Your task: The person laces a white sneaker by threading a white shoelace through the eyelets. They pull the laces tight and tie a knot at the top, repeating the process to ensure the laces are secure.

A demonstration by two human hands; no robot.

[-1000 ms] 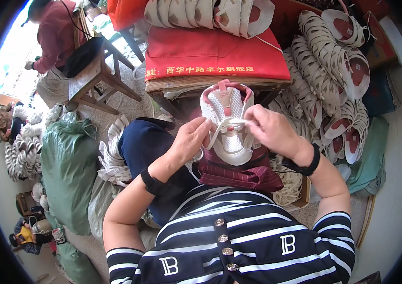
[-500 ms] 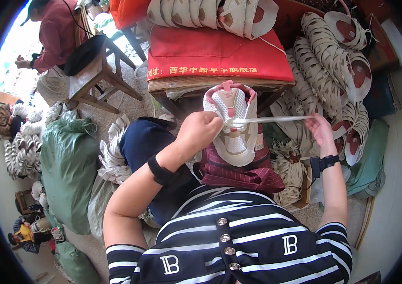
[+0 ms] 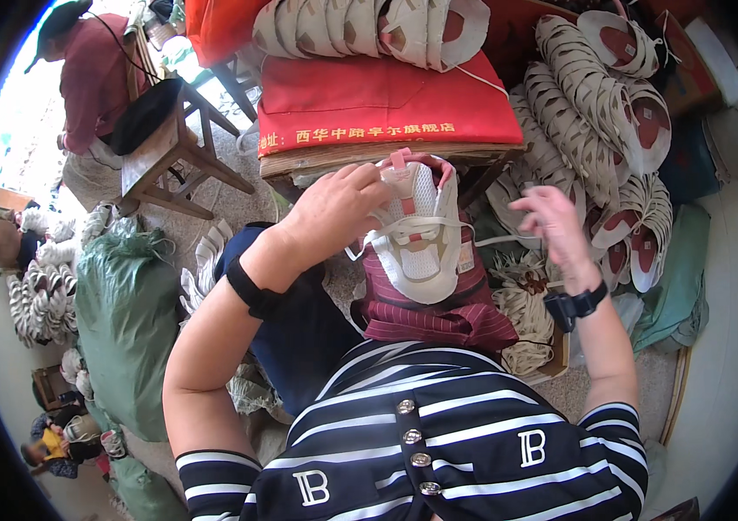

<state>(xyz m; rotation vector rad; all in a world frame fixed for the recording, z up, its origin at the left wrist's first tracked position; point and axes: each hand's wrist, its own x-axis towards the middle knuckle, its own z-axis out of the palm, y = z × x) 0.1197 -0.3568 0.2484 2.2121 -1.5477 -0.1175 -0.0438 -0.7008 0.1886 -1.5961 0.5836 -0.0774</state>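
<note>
Head view: right hand (image 3: 553, 224) loose, fingers spread, the white lace (image 3: 497, 239) gone slack.
Taut half a second ago, the lace seems pulled through; left hand (image 3: 334, 207) curls, grip hard to tell, over the sneaker upper (image 3: 428, 263) by the front edge of the wooden table (image 3: 291, 165).

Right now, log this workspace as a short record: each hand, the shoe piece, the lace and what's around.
Left hand: at the left side of the shoe upper, grip unclear
Right hand: open, off to the upper's right
Shoe upper: white with pink trim, above maroon striped cloth
Lace: white, crossing the upper; one length trails toward the right hand, contact unclear
Ahead: red cover bearing stacked pale uppers
Left side: green sack
</note>
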